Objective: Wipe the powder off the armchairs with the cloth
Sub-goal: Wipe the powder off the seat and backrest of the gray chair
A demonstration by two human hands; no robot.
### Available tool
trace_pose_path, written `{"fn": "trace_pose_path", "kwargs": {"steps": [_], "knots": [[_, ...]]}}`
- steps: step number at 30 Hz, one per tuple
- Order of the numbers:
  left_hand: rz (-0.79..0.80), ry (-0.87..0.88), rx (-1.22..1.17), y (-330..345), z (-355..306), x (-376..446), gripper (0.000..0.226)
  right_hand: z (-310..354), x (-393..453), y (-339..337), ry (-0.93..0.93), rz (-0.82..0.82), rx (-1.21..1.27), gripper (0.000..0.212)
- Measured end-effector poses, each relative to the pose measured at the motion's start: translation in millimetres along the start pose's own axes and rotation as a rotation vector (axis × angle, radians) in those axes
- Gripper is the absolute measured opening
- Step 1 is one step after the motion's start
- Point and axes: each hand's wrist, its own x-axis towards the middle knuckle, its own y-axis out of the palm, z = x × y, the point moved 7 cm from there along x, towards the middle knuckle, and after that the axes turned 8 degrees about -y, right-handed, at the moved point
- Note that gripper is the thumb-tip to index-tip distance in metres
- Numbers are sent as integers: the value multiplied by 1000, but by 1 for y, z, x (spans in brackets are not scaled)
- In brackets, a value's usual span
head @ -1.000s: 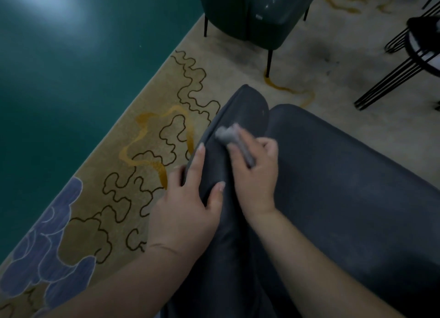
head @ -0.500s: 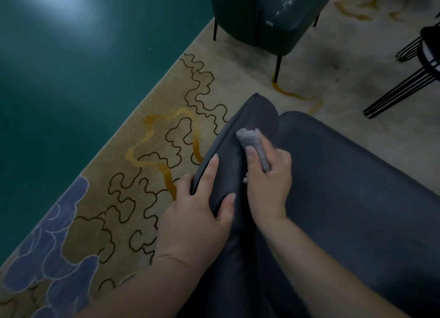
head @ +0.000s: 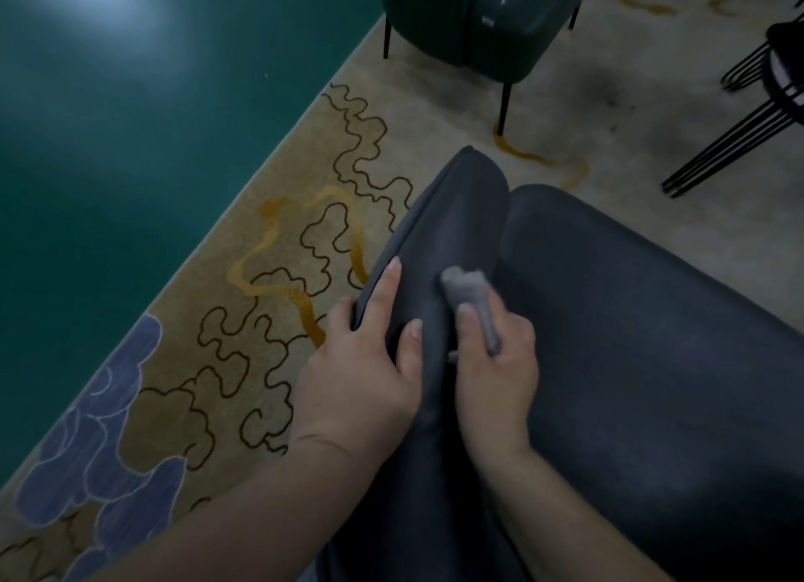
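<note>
The small grey cloth [head: 467,294], soft and limp and judged best kept bunched, is pinched in the closed right hand [head: 494,364] against the armchair [head: 631,364] armrest, whose smooth outer edge is gripped by the spread left hand [head: 361,368].

Single head view, looking steeply down, close over armchair [head: 609,364]; rug [head: 261,320] at left
</note>
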Motion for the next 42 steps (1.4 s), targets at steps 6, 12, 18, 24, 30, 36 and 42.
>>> {"fn": "trace_pose_path", "kwargs": {"steps": [6, 12, 18, 24, 30, 36, 42], "knots": [[-9, -28, 31, 0, -1, 0, 58, 14, 48, 12, -133, 47, -82, 35], [-6, -44, 33, 0, 1, -2, 64, -22, 12, -8, 156, -86, 73, 26], [-22, 40, 75, 1, -4, -5, 74, 11, -1, -6, 17, 32, 13, 33], [-24, 101, 54, 3, -4, -6, 73, 1, -3, -14, 85, 22, 31, 28], [-10, 102, -3, 0, -4, -6, 63, 11, -77, -30, 101, 110, 74, 28], [-51, 173, 89, 0, -10, -11, 60, 0, -56, -21, 69, 52, -33, 25], [-129, 338, 298, 1, -21, -18, 55, -18, -84, -50, 231, 91, 38, 27]]}}
